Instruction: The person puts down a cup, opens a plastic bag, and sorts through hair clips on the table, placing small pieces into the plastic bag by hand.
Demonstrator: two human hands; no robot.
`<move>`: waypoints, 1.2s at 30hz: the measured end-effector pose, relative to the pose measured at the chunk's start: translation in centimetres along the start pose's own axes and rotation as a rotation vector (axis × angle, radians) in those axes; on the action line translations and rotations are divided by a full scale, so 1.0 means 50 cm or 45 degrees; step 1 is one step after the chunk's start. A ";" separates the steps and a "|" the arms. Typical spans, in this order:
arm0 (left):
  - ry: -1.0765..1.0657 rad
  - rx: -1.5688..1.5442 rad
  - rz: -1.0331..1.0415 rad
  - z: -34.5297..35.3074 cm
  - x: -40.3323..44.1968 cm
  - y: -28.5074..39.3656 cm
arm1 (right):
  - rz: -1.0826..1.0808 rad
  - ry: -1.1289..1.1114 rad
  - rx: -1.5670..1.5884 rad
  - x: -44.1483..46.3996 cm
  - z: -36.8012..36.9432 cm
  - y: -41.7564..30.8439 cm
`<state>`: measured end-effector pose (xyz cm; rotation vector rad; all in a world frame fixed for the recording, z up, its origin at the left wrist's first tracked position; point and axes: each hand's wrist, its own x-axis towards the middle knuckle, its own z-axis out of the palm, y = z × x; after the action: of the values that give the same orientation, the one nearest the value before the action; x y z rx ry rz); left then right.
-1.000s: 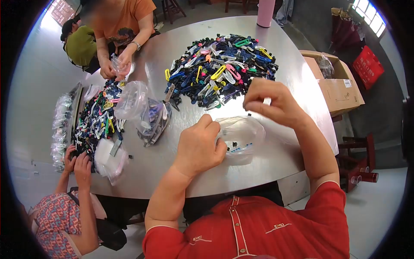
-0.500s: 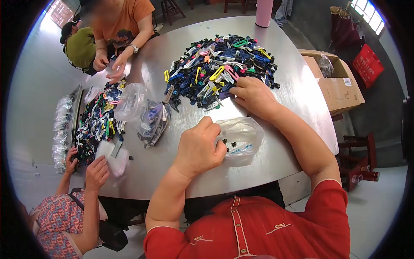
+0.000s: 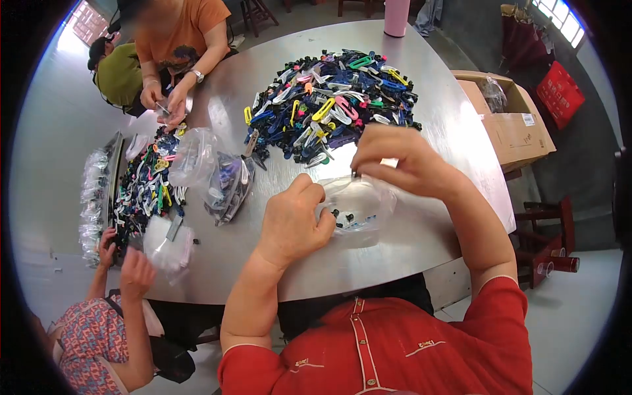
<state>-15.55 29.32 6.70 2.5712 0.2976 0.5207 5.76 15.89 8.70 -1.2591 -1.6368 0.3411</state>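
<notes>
My left hand (image 3: 293, 217) is closed on the near-left rim of a clear plastic bag (image 3: 375, 227), which lies with its mouth toward the pile. A few small black clips (image 3: 349, 217) and a blue printed strip show in the bag. Over the bag's far edge, my right hand (image 3: 408, 161) pinches a small dark hair clip (image 3: 355, 175) between thumb and fingers; its exact shape is hard to make out. Just beyond lies a large heap of hair clips (image 3: 329, 99), mostly black and navy with yellow, pink, white and green snap clips among them.
To the left stand filled plastic bags (image 3: 227, 184) and a second clip pile (image 3: 148, 178). A stack of flat bags (image 3: 168, 243) lies near a co-worker's hand (image 3: 137, 273). Another person works across the table (image 3: 289, 276). A pink bottle (image 3: 397, 16) and an open carton (image 3: 520, 138) are farther off.
My right hand has lifted from the heap's near edge and come back over the bag with a small dark clip. My left hand stays on the bag. The nearby co-worker's hand has moved.
</notes>
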 end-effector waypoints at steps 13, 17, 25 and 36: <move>-0.055 -0.068 -0.067 -0.001 -0.001 0.001 | 0.523 -0.272 -0.899 -0.023 -0.005 0.106; -0.043 -0.042 -0.039 -0.004 0.000 -0.001 | 0.271 -0.004 -0.803 -0.018 -0.009 0.102; -0.056 0.000 -0.035 -0.001 -0.001 -0.001 | 0.242 -0.252 -0.234 -0.009 -0.005 -0.010; -0.036 -0.028 -0.026 -0.006 0.000 0.000 | 0.509 -0.178 -0.958 -0.038 -0.014 0.114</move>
<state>-15.68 29.45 6.94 2.5495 0.3061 0.4773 9.46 16.45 3.94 -2.1818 -1.6835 0.0382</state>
